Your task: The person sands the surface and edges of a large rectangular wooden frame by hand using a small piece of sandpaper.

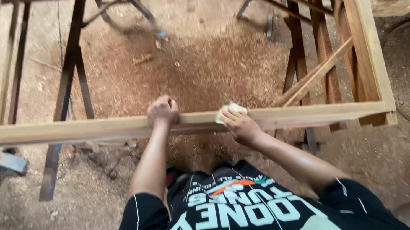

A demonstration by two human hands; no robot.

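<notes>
While gripped: rail (106,128) (between hands (162,111)).

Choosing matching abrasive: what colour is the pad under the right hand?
Pale cream sanding pad, clearest in the head view.

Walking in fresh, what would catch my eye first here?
A pale wooden frame rail crosses the picture. The left hand grips it while the right hand presses a small pale pad on top. Reddish sawdust covers the floor beneath.

sandpaper (230,109) — mostly under hand | frame rail (51,133) — cut off left
</notes>
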